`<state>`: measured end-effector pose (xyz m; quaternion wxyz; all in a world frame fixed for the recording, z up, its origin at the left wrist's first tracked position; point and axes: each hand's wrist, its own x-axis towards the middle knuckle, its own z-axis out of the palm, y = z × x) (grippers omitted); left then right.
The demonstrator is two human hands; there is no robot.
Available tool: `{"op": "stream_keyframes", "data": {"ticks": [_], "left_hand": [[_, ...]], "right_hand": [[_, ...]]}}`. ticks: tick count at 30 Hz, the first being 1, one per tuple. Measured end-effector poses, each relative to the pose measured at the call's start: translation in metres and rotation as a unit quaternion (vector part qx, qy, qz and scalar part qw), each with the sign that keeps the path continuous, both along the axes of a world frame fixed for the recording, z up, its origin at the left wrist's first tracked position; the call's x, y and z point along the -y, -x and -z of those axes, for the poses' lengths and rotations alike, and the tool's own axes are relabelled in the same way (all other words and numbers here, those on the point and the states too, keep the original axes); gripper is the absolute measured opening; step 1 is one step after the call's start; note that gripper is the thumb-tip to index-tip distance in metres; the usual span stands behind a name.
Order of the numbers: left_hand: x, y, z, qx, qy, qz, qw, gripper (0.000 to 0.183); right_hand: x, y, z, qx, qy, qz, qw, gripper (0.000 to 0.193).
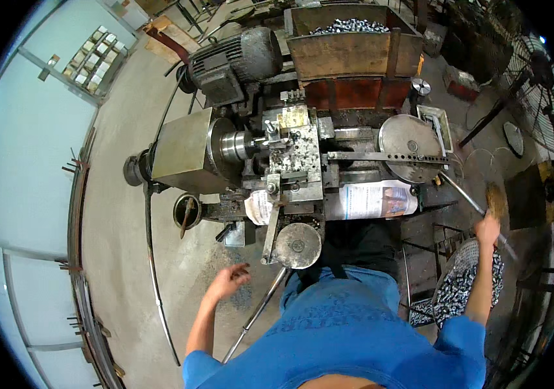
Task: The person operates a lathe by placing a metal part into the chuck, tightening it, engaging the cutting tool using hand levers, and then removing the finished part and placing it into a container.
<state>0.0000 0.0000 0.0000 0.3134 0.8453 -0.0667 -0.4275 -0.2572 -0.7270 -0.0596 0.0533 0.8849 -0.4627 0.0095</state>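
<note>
My right hand (487, 229) is wrapped round a long metal lever (466, 194), which runs out from the large round metal disc (410, 139) on the right of the lathe-like machine (299, 155). My left hand (228, 281) hangs in the air with nothing in it, its fingers loosely apart. It is nearest to the small round disc (298, 246) at the machine's front and the slanting metal rod (257, 311) below that disc. At the machine's centre, a tool block (273, 134) faces the round chuck (235, 145). A flat bar with holes (387, 157) crosses the large disc.
A motor (235, 65) and a rusty bin (354, 58) of small metal parts stand behind. A basket of metal pieces (468, 285) sits below my right arm. A pot (187, 212) with a brush is at left. A fan (536, 84) stands far right.
</note>
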Motion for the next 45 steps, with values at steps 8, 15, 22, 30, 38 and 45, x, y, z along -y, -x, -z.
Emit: {"op": "stream_keyframes", "data": {"ticks": [8, 15, 22, 30, 38, 45], "left_hand": [[0.079, 0.075, -0.023, 0.112, -0.016, 0.077, 0.991, 0.031], [0.083, 0.074, -0.007, 0.143, -0.006, 0.052, 0.988, 0.020], [0.080, 0.076, -0.008, 0.154, -0.007, 0.039, 0.987, 0.021], [0.077, 0.050, -0.037, -0.089, 0.041, 0.107, 0.989, 0.033], [-0.012, -0.066, 0.055, 0.221, -0.131, 0.010, 0.966, 0.039], [-0.021, -0.137, 0.115, 0.364, -0.326, 0.129, 0.863, 0.044]], "right_hand": [[-0.152, 0.027, -0.031, 0.069, -0.073, 0.067, 0.993, 0.048], [-0.181, 0.023, -0.036, 0.056, -0.087, 0.091, 0.990, 0.042], [-0.180, 0.020, -0.038, 0.061, -0.104, 0.077, 0.990, 0.038], [0.007, 0.007, -0.018, -0.075, 0.047, 0.075, 0.993, 0.046], [0.019, -0.111, -0.026, -0.022, 0.088, 0.071, 0.993, 0.077], [-0.093, -0.076, 0.002, 0.232, 0.024, -0.094, 0.968, 0.073]]}}
